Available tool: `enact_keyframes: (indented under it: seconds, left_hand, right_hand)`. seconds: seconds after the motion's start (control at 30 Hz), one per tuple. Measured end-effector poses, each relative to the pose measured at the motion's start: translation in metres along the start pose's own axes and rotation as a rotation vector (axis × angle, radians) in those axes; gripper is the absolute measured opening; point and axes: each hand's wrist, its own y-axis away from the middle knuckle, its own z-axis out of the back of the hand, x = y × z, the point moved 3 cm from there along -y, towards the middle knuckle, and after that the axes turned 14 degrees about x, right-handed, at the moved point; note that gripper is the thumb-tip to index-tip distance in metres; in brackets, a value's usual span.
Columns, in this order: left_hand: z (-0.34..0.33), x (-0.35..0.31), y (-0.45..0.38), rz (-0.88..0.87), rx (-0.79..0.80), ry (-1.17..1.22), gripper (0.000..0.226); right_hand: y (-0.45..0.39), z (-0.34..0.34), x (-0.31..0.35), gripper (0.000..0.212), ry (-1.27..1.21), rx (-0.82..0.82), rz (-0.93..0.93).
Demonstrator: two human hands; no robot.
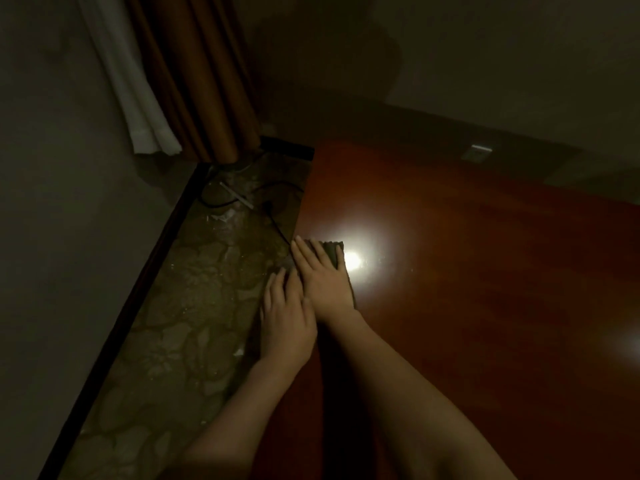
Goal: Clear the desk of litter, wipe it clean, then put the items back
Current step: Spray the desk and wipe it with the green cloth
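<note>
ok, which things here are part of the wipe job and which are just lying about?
In the job: desk; cloth; right hand and left hand, both flat on the cloth.
Lying about: black cable and white scraps on the carpet; curtains.

Both hands flat at the worktop (467,271) left edge, right hand (323,275) on the cloth (331,252), left hand (287,322) just beside. Floor (173,323) and cable (273,220) off left, curtains (194,81) behind.

At mid-frame both hands lie flat at the left edge of the reddish table (467,271). The right hand (323,271) presses a dark cloth (333,251); the left hand (285,317) rests just beside it. Brown curtains (194,81) hang at upper left.
</note>
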Motion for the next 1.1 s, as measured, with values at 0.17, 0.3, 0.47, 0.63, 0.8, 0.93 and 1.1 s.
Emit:
enact_keyframes:
  seconds: [0.17,0.3,0.47,0.63,0.8,0.93,1.1]
  left_hand:
    - [-0.002,-0.027,-0.069,-0.017,-0.098,0.012,0.055]
    - [-0.014,-0.041,-0.109,0.061,-0.110,-0.085,0.065]
    - [-0.034,-0.045,-0.121,0.130,-0.151,-0.268,0.062]
    - [-0.034,-0.046,-0.122,0.124,-0.106,-0.305,0.061]
    - [-0.035,-0.046,-0.124,0.137,-0.098,-0.316,0.060]
    - [-0.035,-0.046,-0.124,0.129,-0.113,-0.326,0.060]
    - [-0.035,-0.046,-0.125,0.144,-0.105,-0.324,0.060]
  right_hand:
    - [-0.063,0.049,-0.050,0.057,-0.076,-0.076,-0.049]
    - [-0.108,0.079,-0.076,0.056,-0.104,-0.135,-0.080]
    - [-0.145,0.107,-0.098,0.056,-0.249,-0.267,-0.074]
    - [-0.151,0.120,-0.104,0.053,-0.349,-0.347,0.023]
    - [-0.146,0.110,-0.102,0.053,-0.108,-0.197,-0.094]
    - [-0.145,0.106,-0.102,0.057,-0.090,-0.157,-0.117]
    - [-0.145,0.106,-0.102,0.058,-0.098,-0.185,-0.134]
